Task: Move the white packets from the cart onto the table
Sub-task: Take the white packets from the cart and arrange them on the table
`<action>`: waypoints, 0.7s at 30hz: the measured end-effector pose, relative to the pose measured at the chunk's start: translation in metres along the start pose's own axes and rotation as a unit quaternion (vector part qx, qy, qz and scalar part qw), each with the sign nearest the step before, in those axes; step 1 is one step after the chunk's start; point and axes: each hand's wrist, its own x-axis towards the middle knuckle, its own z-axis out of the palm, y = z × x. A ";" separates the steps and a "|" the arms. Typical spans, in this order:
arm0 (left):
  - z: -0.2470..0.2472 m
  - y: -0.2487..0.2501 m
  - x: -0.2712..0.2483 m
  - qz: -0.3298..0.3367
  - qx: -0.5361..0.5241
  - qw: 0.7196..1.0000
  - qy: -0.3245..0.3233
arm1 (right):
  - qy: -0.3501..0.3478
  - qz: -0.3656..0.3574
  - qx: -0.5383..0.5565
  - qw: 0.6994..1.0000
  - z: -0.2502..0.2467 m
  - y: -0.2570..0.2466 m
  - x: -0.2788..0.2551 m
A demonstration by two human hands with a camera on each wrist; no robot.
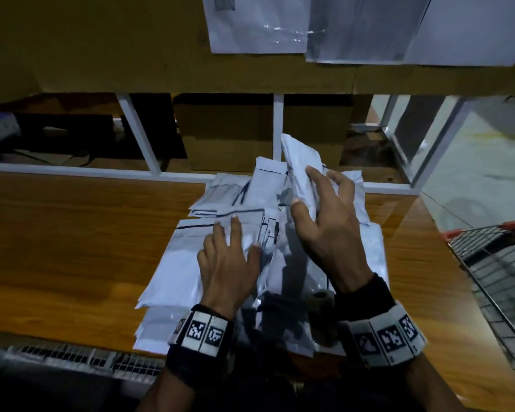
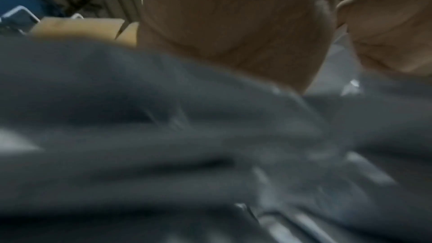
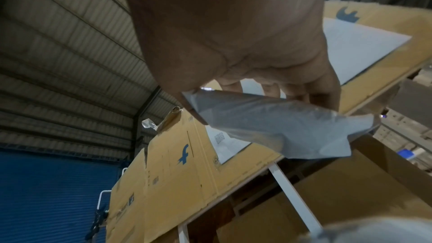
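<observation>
Table: a brown wood-grain table top [image 1: 72,233] with a white metal frame [image 1: 137,135] at its far edge is seen across the head view.
Boxes: large brown cardboard boxes [image 1: 116,49] bearing white paper labels [image 1: 256,25] are stacked on the shelf above the far edge; a blue logo on them is shown in the right wrist view [image 3: 184,154].
Cart: a wire-mesh cart with a red handle [image 1: 494,263] is placed just beside the right end of the table.
Pile: a heap of flat white plastic packets [image 1: 173,263] is spread over the middle of the table, overlapping one another.
Held packet: one white packet [image 1: 302,171] is raised above the pile, tilted, its far end lifted.
Right hand: the right hand [image 1: 330,230] is curled round the held packet, thumb on one face and fingers on the other, as is confirmed in the right wrist view [image 3: 233,43].
Left hand: the left hand [image 1: 229,260] is laid flat on the pile with fingers spread and straight; the left wrist view is blurred.
</observation>
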 end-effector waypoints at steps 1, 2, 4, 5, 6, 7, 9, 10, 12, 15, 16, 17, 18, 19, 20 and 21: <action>0.005 0.001 0.000 0.002 -0.002 1.000 -0.012 | -0.005 0.006 -0.002 1.000 0.002 0.003 0.001; 0.010 0.001 0.000 0.003 -0.004 0.999 -0.032 | -0.012 0.015 -0.003 1.000 0.003 0.006 0.003; 0.019 0.002 0.001 0.000 -0.004 0.996 -0.088 | -0.025 0.024 -0.004 0.999 0.006 0.012 0.004; 0.022 0.003 0.001 -0.001 0.001 0.994 -0.112 | -0.032 0.022 -0.005 0.999 0.007 0.015 0.004; 0.025 0.003 0.001 0.003 0.009 0.992 -0.128 | -0.039 0.021 -0.006 0.999 0.009 0.018 0.003; 0.027 0.003 0.000 0.008 0.018 0.990 -0.138 | -0.047 0.024 -0.007 0.999 0.010 0.021 0.003; 0.029 0.002 -0.002 0.014 0.030 0.987 -0.157 | -0.057 0.034 -0.008 0.998 0.013 0.026 0.001; 0.032 0.001 -0.002 0.017 0.041 0.986 -0.163 | -0.058 0.038 -0.008 0.998 0.013 0.027 0.001; 0.037 -0.005 -0.003 0.035 0.069 0.983 -0.165 | -0.055 0.045 -0.007 0.997 0.013 0.027 0.000; 0.034 -0.006 -0.002 0.058 0.061 0.988 -0.127 | -0.049 0.048 -0.018 0.997 0.012 0.022 0.002; 0.030 -0.004 -0.001 0.070 0.027 0.992 -0.098 | -0.048 0.047 -0.025 0.997 0.013 0.020 0.002; 0.025 -0.004 0.000 0.068 -0.042 0.995 -0.066 | -0.048 0.046 -0.035 0.997 0.014 0.017 0.003; 0.017 -0.004 0.002 0.049 -0.123 0.990 -0.053 | -0.048 0.046 -0.049 0.997 0.015 0.013 0.003; 0.010 -0.006 0.003 0.032 -0.196 0.978 -0.060 | -0.045 0.047 -0.065 0.996 0.017 0.010 0.004; 0.003 -0.009 0.005 0.024 -0.254 0.965 -0.068 | -0.038 0.048 -0.084 0.995 0.018 0.006 0.004; -0.004 -0.013 0.006 0.026 -0.294 0.953 -0.069 | -0.029 0.049 -0.101 0.993 0.020 0.002 0.004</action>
